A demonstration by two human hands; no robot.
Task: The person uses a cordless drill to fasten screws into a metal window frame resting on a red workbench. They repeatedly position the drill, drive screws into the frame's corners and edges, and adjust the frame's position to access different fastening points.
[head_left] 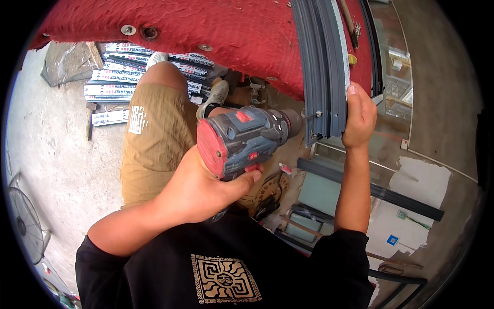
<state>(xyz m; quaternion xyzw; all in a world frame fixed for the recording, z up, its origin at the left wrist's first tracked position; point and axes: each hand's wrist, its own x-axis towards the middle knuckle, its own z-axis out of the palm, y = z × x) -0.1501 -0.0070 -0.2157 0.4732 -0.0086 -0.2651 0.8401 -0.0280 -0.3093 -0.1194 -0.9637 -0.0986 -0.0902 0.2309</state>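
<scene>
My left hand [198, 193] is wrapped around the grip of a blue-grey and red cordless drill [247, 136], its thumb lying along the near side. The drill's thin bit points right and reaches a small fitting near the end of a grey metal frame profile [324, 67]. Whether the bit touches it, I cannot tell. That ribbed profile lies over the edge of a red-covered bench [231, 31], its end sticking out towards me. On the profile's right side, my right hand [359, 116] grips its edge close to the end.
Label-wrapped profiles [116, 85] are stacked on the floor beyond my knee. A floor fan [23, 224] stands at far left. To the right lie a dark profile [406, 201] and glass panels [316, 193]. A wooden-handled brush [350, 23] rests on the bench.
</scene>
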